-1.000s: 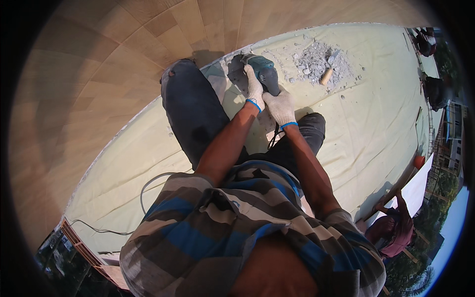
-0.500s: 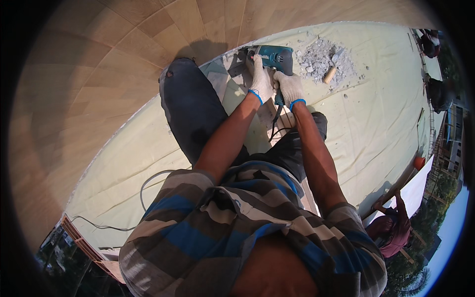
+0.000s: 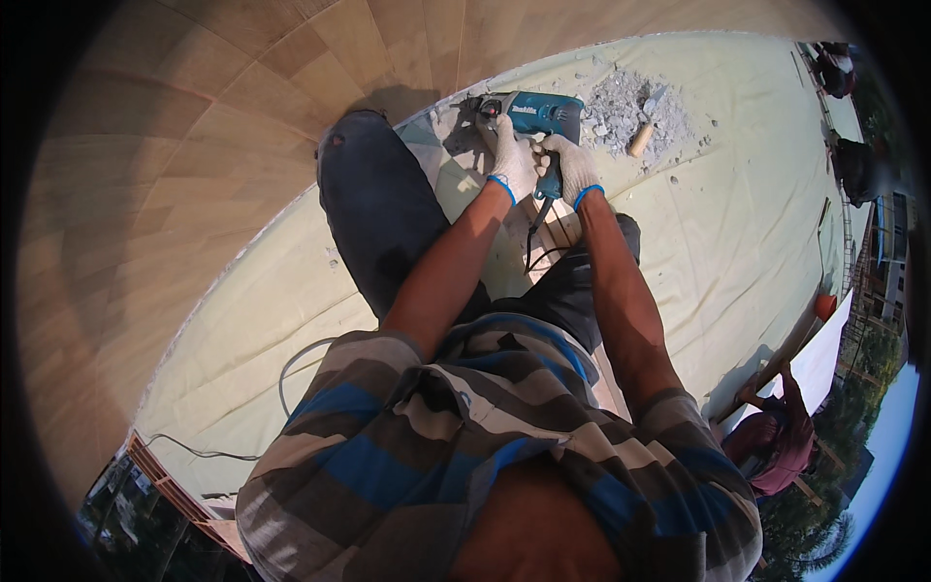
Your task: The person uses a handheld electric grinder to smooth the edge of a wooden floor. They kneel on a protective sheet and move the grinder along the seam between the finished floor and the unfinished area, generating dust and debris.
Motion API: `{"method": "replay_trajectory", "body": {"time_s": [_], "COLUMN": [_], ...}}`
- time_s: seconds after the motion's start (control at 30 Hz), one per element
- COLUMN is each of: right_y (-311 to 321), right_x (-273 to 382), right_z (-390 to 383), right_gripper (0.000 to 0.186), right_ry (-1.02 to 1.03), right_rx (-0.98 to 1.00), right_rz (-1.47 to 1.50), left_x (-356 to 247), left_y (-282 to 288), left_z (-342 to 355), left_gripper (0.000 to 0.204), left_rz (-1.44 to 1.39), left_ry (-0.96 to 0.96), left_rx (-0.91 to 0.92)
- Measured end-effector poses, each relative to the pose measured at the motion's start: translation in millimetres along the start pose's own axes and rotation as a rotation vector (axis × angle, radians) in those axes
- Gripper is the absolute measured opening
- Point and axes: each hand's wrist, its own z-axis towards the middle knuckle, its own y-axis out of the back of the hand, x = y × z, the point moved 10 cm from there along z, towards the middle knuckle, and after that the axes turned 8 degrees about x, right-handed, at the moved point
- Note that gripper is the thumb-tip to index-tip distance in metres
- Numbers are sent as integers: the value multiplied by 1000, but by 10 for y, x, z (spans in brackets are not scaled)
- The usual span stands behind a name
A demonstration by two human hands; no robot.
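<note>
A teal hammer drill (image 3: 543, 113) lies sideways at the wall's foot, its front end pointing left. My left hand (image 3: 514, 161), in a white knit glove with a blue cuff, is closed around its front part. My right hand (image 3: 576, 167), gloved the same way, is wrapped around the rear handle, from which a black cord (image 3: 531, 242) runs back toward my legs. The tip of the drill is in dark shadow, so what it touches is hard to see. To the right, a tool with a wooden handle (image 3: 640, 140) rests on a heap of grey rubble (image 3: 613, 102).
A curved wall of wood-toned tiles (image 3: 194, 184) rises ahead and to the left. Pale yellow sheeting (image 3: 747, 194) covers the floor. A grey cable (image 3: 291, 364) trails at my left. At the right, another person (image 3: 774, 441) holds a white board (image 3: 819, 354) near an orange bucket (image 3: 824, 307).
The drill and both hands have shifted slightly in the view, the drill a little to the right. Both hands keep their hold. The person at the right has moved slightly.
</note>
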Motion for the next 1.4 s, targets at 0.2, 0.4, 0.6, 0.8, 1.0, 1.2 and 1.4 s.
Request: {"method": "replay_trajectory", "body": {"time_s": [0.2, 0.4, 0.6, 0.8, 1.0, 1.2, 1.4], "right_y": [-138, -488, -598, -396, -108, -298, -120], "right_x": [-192, -233, 94, -2, -323, -257, -316], "right_z": [-355, -453, -816, -825, -685, -732, -677], "right_gripper": [26, 43, 56, 56, 54, 52, 42], "right_ry": [59, 172, 270, 320, 195, 251, 295], "right_rx": [-155, -108, -38, -21, 27, -7, 18], "right_rz": [-272, -686, -842, -828, -716, -775, -753], "left_x": [-44, -537, -431, -303, -102, -66, 36], "left_y": [432, 800, 723, 619, 954, 1448, 876], "left_z": [-66, 149, 4, -99, 116, 309, 68], "left_gripper": [109, 91, 88, 94, 98, 111, 110], "left_rz": [139, -87, -39, -17, -14, -46, -44], "left_ry": [-20, -345, -493, -494, -448, -403, -386], "left_rx": [-367, -204, 23, -66, -79, -50, -106]}}
